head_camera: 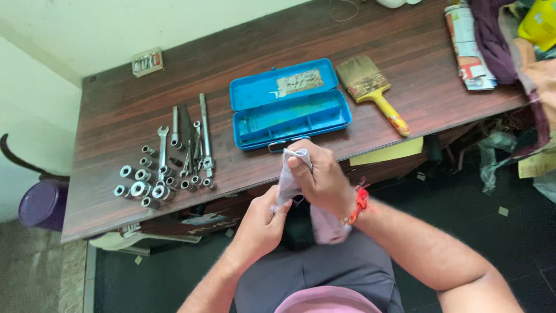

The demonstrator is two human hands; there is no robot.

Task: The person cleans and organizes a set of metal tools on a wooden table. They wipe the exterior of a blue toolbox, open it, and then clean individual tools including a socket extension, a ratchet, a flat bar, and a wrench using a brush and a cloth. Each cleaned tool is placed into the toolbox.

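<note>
Both hands work at the near edge of the counter (116, 110), at about 6 o'clock from the open blue tool case (289, 104). The right hand (321, 179) is closed around a pale cloth (289, 182), its fingers wrapping the fabric over something small that the cloth hides; what it is cannot be told. The left hand (260, 223) pinches the lower fold of the same cloth between thumb and fingers.

The cloth looks light, soft and limp, so it probably drapes and bunches wherever it is gripped; a gathered fold seems the surest place to hold it, with one hand bracing from below.

At 9 o'clock from the hands lie chrome sockets (142, 185) and wrenches (185, 142), likely heavy, hard and smooth, best taken around the barrel or shank. A paintbrush (373, 93) with a yellow handle lies at 3 o'clock from the case.
</note>
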